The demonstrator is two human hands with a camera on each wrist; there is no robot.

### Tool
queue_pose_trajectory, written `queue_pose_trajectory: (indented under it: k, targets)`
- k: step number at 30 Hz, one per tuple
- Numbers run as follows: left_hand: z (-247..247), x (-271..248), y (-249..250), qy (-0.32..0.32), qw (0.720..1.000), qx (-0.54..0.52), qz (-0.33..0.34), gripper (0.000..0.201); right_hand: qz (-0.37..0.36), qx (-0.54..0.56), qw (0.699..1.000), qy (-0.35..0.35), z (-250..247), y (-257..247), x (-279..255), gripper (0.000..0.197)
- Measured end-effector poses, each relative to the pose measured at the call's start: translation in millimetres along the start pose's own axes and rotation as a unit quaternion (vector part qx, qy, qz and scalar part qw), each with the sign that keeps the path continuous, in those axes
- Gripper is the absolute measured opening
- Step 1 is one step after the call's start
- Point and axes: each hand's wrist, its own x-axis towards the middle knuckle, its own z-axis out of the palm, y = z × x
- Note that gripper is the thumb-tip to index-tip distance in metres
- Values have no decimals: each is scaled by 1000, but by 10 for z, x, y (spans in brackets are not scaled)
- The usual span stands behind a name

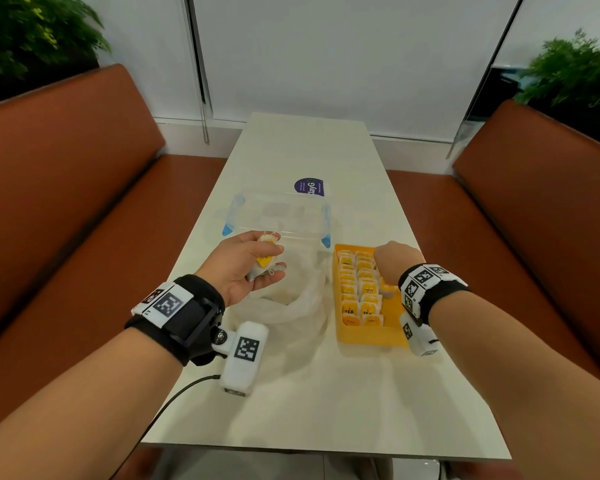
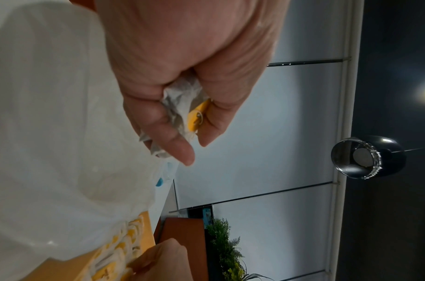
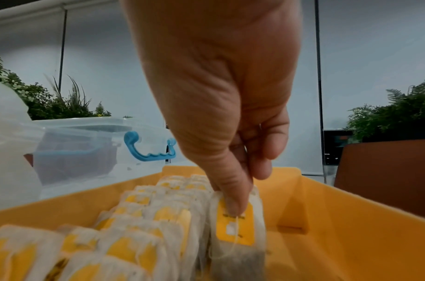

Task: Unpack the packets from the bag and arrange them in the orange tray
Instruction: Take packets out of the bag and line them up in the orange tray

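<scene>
Left hand (image 1: 246,263) palm-up above the crumpled translucent white plastic bag (image 1: 288,306), fingers curled round a few white paper tea packets with yellow tags (image 1: 265,259). Right hand (image 3: 221,106) down in the rectangular orange plastic tray (image 3: 327,218), thumb and fingers pinching one upright tea packet (image 3: 235,224) beside the rows already standing there (image 3: 134,224).

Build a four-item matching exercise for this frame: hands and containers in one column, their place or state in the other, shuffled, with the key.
Column 1
1. left hand
2. right hand
3. orange tray
4. clear box with blue handles

Column 2
A. lowers one upright packet beside the rows
B. stands beyond the white bag
C. holds crumpled packets above the bag
D. holds rows of packets, right part bare

Pairs: 1-C, 2-A, 3-D, 4-B
</scene>
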Motion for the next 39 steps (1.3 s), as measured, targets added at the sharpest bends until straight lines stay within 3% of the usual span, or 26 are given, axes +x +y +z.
queue_pose_trajectory:
  k: [8,12,14,17,20,23,27,30,33,39]
  targets:
    - [8,13,-4,3,1000,-24,-14,18,-6,92,992,84,-262,1,9,16]
    - [34,11,-3,12,998,-47,-31,27,-113,241,953,144,-635,-187,-62,10]
    - [53,7,9,10,998,-56,-37,24,-181,337,913,144,-841,-372,-205,12]
    - [62,11,27,9,997,-73,-37,27,-224,439,863,113,-1041,-637,-400,23]
    - [49,6,43,-12,995,-99,-30,31,-239,463,851,67,-1077,-843,-474,29]
    - [28,-20,58,-32,992,-119,-24,32,-241,461,851,71,-1051,-974,-499,29]
    - [2,-49,65,-26,993,-112,-6,18,-256,503,822,72,-1053,-985,-561,20]
    - [-18,-43,57,-6,991,-136,-6,28,-276,508,814,61,-1101,-895,-611,10]
    - [-28,-34,54,13,991,-135,3,34,-266,477,835,61,-1163,-727,-638,10]
    - [-30,-4,66,32,992,-121,5,31,-190,222,951,100,-1093,-232,-535,17]
